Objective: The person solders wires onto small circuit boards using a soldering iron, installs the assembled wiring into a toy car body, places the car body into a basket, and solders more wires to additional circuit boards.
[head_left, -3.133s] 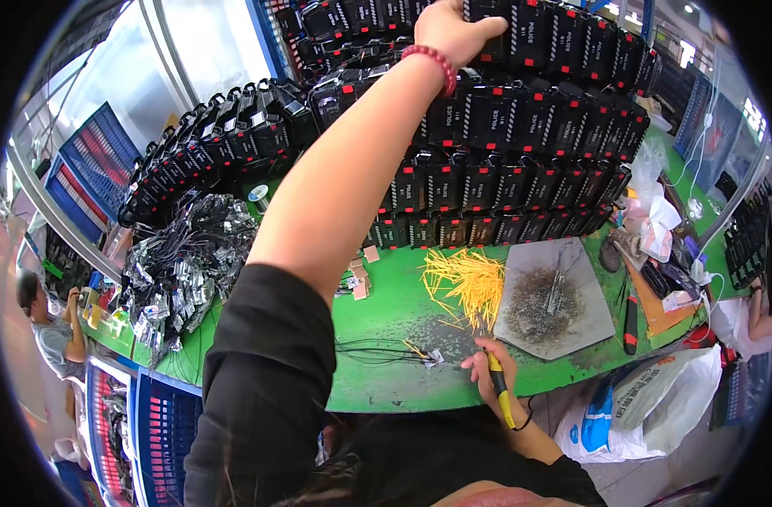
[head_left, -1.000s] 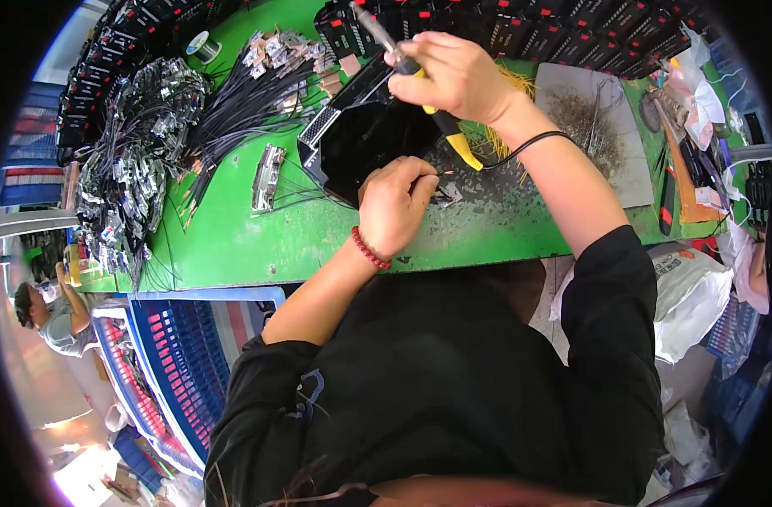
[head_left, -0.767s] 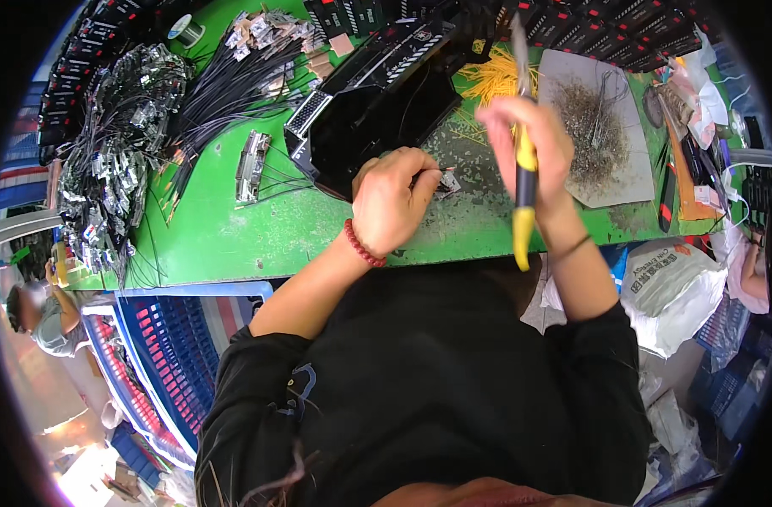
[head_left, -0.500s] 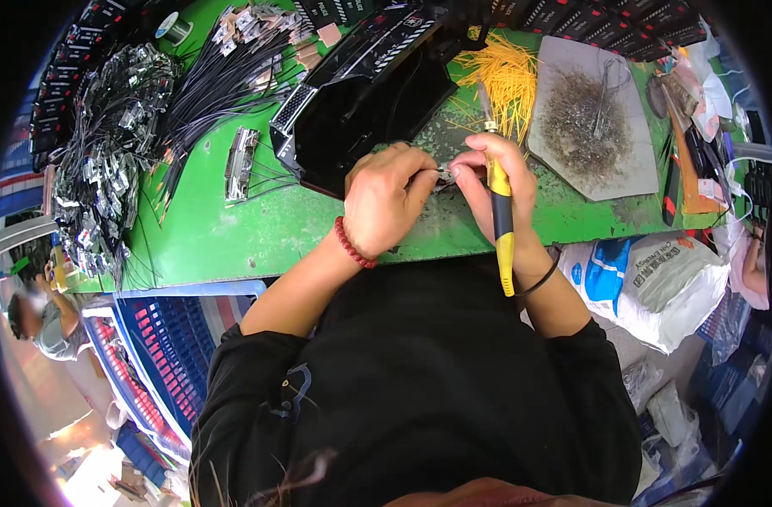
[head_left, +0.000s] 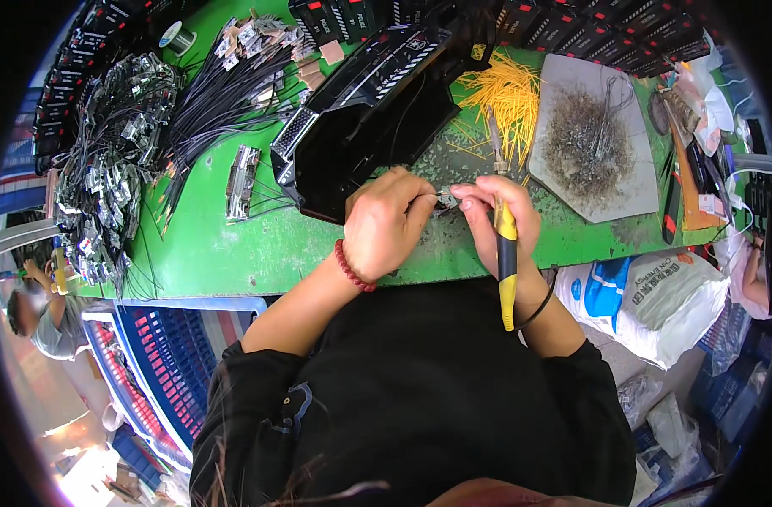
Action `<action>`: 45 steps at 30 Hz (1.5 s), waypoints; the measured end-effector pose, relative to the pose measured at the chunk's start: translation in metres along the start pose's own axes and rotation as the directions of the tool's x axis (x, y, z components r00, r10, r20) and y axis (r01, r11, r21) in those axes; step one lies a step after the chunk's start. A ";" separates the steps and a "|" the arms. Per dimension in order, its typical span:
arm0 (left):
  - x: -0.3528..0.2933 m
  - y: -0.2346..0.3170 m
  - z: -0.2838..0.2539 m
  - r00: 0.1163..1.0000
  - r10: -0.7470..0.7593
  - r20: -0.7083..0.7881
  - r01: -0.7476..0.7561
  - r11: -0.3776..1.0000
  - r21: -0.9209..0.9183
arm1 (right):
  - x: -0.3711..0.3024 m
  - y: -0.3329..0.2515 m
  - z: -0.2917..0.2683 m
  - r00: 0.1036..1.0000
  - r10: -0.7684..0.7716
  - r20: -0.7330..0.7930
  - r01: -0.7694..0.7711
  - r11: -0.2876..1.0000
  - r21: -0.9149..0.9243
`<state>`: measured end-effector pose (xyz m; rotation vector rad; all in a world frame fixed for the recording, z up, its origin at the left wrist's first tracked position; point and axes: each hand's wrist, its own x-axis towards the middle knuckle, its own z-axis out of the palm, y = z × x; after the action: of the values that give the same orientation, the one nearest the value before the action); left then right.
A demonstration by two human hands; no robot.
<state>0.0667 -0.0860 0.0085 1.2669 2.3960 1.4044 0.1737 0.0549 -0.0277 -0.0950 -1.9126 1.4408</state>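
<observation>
My left hand, with a red bead bracelet at the wrist, pinches a small metal part over the green table's near edge. Meeting it from the right, my right hand touches the same part with its fingertips and grips a yellow-and-black handled tool, whose handle points down toward my body. A black plastic housing lies open just beyond my left hand.
Yellow wire pieces and a grey sheet with metal scraps lie to the right. Black cable bundles with metal clips fill the left. Black units line the back. White sacks hang below the table; another person sits at lower left.
My left arm came down from the stacked black units at the back. The black housing now lies on the table, and both hands have drawn together over the small part at the near edge.
</observation>
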 end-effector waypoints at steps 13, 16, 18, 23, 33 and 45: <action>0.000 0.000 -0.002 0.999 -0.036 0.035 0.037 0.999 -0.035 | -0.004 -0.004 -0.002 0.960 0.257 0.113 -0.266 0.960 0.082; 0.000 0.000 -0.002 0.997 -0.055 0.047 0.056 0.998 -0.023 | -0.003 -0.003 -0.003 0.977 0.192 0.088 -0.200 0.976 0.085; 0.000 0.000 -0.002 0.998 -0.054 0.043 0.055 0.998 -0.024 | -0.002 -0.002 -0.004 0.974 0.210 0.079 -0.217 0.972 0.086; -0.001 0.000 -0.001 0.997 -0.062 0.048 0.063 0.998 -0.017 | -0.003 -0.003 -0.002 0.975 0.192 0.108 -0.199 0.978 0.057; 0.000 0.000 -0.002 0.997 -0.050 0.053 0.051 0.999 -0.013 | -0.002 -0.005 -0.006 0.988 0.144 0.061 -0.144 0.990 0.004; -0.001 0.000 -0.001 0.997 -0.045 0.055 0.047 0.998 -0.033 | 0.004 -0.005 -0.005 0.994 0.076 0.082 -0.076 0.997 0.000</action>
<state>0.0668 -0.0876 0.0085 1.2178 2.3400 1.3747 0.1755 0.0589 -0.0213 -0.1097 -1.9923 1.5195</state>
